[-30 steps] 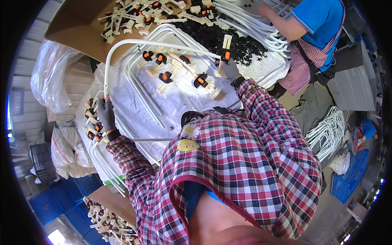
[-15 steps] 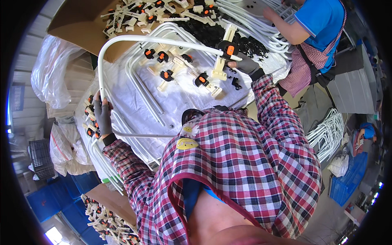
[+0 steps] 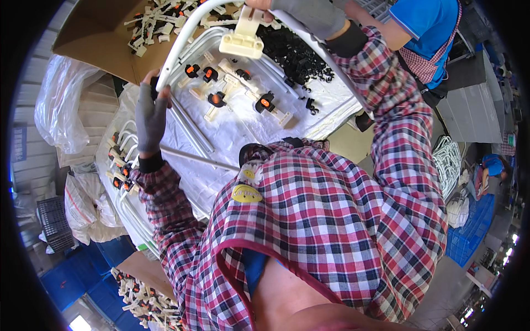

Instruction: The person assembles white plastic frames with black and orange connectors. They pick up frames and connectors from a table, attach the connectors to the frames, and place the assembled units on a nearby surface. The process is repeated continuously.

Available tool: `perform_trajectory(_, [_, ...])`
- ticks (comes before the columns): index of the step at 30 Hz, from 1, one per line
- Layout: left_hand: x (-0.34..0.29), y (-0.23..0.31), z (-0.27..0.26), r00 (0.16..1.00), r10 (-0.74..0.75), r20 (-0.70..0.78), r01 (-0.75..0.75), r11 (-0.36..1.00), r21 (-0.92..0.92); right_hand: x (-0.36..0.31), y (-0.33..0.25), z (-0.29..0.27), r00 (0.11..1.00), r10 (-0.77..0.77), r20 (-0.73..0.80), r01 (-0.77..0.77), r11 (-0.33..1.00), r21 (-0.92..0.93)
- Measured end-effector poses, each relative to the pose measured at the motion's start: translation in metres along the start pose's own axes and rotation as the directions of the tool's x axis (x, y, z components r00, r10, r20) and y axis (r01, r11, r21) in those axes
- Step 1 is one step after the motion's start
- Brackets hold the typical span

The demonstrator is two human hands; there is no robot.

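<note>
A white bent metal tube (image 3: 190,27) is raised over the table, arching across the upper part of the view. My left hand (image 3: 150,122), in a grey fingerless glove, has thumb and fingers around its left end. At the far side my right hand (image 3: 314,15), gloved alike, grips a cream plastic bracket (image 3: 242,44) beside the tube; the fingertips are partly cut off by the upper edge. Below them on the table lie several cream brackets with black and orange clamps (image 3: 216,99). A pile of small black plastic parts (image 3: 301,52) lies behind the tube.
White plastic sheeting covers the table (image 3: 237,129), with more bent tubes (image 3: 187,124) on it. A cardboard box (image 3: 94,41) of brackets stands far left, another box (image 3: 146,270) near left. A co-worker in a blue shirt (image 3: 422,22) stands at the far right.
The tube has been lifted and turned, with its bracket moving left and toward me. My right hand has swung up and left; my left hand has shifted upward to the tube's end.
</note>
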State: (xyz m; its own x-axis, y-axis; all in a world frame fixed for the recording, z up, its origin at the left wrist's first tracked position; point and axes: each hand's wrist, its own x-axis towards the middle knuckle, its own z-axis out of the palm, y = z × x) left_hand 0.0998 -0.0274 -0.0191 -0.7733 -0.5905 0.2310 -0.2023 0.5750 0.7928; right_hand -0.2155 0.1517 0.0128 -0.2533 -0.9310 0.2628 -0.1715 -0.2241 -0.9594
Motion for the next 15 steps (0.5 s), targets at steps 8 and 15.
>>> perform_trajectory(8, [-0.027,0.036,0.007,0.993,0.107,-0.043,-0.090,0.951,0.297,-0.027,-0.034,-0.004,0.990,0.134,0.052,-0.144,0.925,0.353])
perform_trajectory(15, [-0.006,0.057,0.042,0.988,0.121,0.092,-0.127,0.989,0.071,-0.011,-0.088,0.041,0.778,-0.258,0.572,0.628,0.342,-0.700])
